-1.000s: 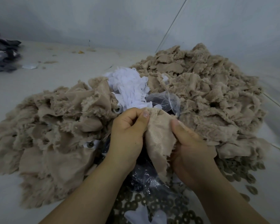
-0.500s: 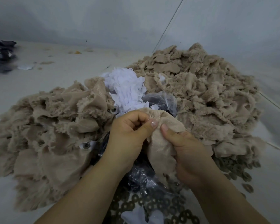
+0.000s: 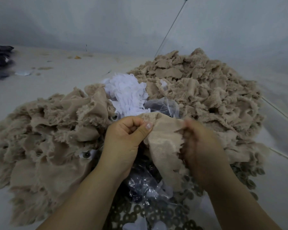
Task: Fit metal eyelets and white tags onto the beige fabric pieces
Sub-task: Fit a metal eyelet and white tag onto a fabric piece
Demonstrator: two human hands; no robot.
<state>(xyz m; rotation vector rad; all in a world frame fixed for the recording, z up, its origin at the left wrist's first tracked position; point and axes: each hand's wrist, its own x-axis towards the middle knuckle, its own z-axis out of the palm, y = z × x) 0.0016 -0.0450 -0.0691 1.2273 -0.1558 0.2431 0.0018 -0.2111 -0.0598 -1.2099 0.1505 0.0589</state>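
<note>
Both forearms are bare to the frame's lower edge, with no sleeves showing. The left hand (image 3: 125, 140) has a short, pale-polished thumbnail. The right hand (image 3: 201, 146) is motion-blurred.

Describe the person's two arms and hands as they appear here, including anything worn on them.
Both forearms are bare up to the frame's bottom edge: no sleeves, gloves, watch or bracelets show. The left hand has no visible rings; its thumbnail is short, pale and glossy. The right hand is motion-blurred, so any ring or nail detail on its fingers cannot be told. No markings are visible on either arm.
</note>
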